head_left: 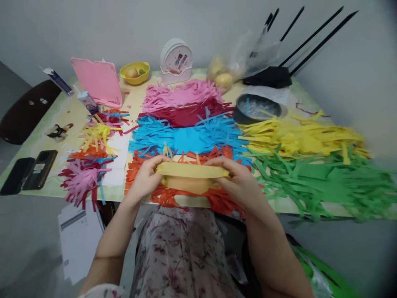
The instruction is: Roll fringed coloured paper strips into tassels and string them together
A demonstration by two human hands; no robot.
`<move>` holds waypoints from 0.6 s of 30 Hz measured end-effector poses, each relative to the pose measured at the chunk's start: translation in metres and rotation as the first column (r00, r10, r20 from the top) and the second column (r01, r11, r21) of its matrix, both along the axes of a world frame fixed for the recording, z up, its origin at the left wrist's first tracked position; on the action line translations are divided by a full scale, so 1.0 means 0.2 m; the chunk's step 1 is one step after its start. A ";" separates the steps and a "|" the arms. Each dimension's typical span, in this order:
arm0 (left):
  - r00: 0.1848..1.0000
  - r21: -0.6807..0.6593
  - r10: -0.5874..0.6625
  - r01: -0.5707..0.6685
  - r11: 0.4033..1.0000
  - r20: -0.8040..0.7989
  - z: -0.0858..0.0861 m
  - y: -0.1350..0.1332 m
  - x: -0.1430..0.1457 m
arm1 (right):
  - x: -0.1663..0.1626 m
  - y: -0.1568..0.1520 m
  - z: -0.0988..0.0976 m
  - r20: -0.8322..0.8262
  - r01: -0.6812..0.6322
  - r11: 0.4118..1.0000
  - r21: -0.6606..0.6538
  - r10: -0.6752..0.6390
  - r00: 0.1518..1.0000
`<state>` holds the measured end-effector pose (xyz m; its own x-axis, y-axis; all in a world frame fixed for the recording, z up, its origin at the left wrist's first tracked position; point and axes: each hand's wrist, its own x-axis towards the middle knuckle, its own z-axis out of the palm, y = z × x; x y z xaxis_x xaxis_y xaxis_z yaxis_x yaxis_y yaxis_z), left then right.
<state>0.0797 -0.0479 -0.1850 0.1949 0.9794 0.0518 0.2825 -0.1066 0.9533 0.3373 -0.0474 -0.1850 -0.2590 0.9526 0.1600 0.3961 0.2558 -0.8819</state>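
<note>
"How far along?"
"Blue fringed paper and green fringed paper look finished. The yellow folded paper strip, pinched by left hand and right hand above orange fringed paper on the table, seems unfringed."

Dim, diffuse indoor light; soft shadow on the floor, lower left; green fringes blurred rightward; wide-angle stretching and darkened right-hand corners.
</note>
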 end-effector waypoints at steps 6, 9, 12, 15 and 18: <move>0.988 -0.115 0.001 0.017 0.993 0.151 -0.02 0.02 -0.02 | 0.01 0.03 -0.04 -0.217 -0.051 0.999 0.006 0.051 0.975; 0.980 -0.139 0.003 0.026 0.990 0.201 -0.03 0.03 -0.04 | 0.01 0.04 -0.04 -0.270 -0.110 0.992 0.057 0.122 0.955; 0.972 -0.086 -0.072 0.093 0.992 0.221 -0.03 0.03 -0.06 | 0.01 0.05 -0.05 -0.277 -0.125 0.989 0.074 0.141 0.950; 0.976 -0.072 -0.143 0.156 0.985 0.164 0.00 0.03 -0.08 | 0.01 0.05 -0.06 -0.263 -0.111 0.991 0.078 0.128 0.956; 0.968 -0.047 -0.236 0.241 0.969 0.088 0.03 0.02 -0.11 | 0.02 0.05 -0.05 -0.226 -0.119 0.987 0.107 0.140 0.964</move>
